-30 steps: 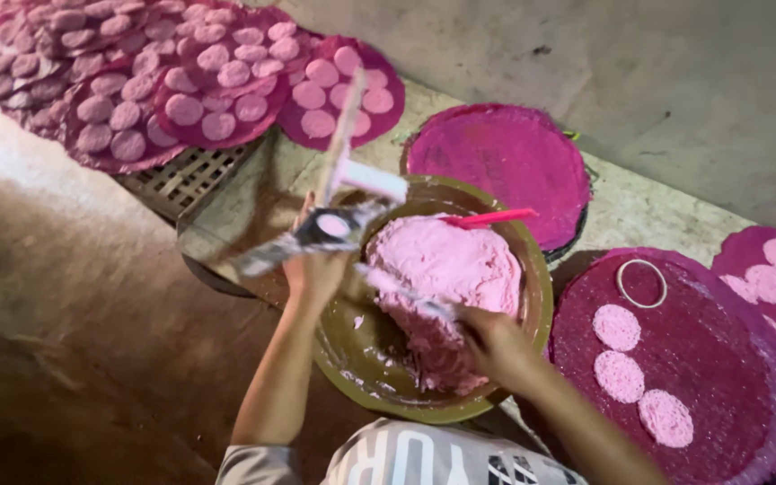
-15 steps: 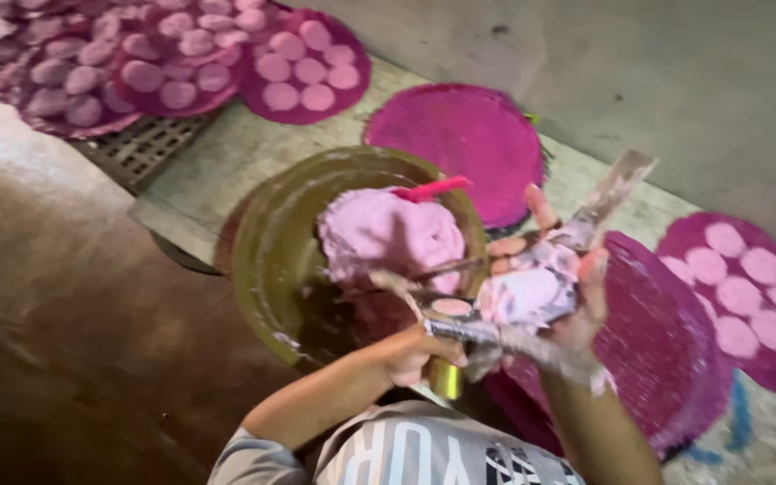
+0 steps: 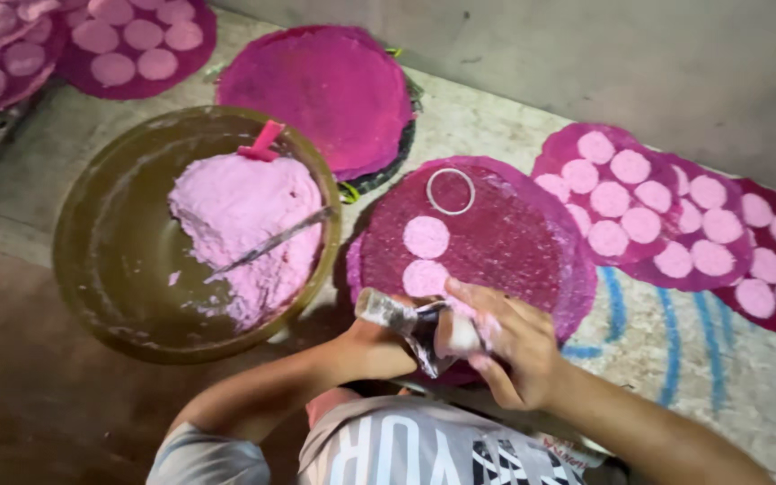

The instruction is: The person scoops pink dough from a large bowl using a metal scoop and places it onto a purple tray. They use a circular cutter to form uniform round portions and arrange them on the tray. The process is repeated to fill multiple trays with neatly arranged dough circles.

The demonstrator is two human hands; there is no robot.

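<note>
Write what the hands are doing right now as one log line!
left hand: holds scraper | right hand: on scraper, over mat | mat: two discs, ring | bowl: pink dough

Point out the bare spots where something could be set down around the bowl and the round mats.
Free: the upper half of the near mat beyond the ring; the plain mat behind the bowl; the floor with blue streaks. Crowded: the disc-covered mats on the right and the patch under both hands.
</note>
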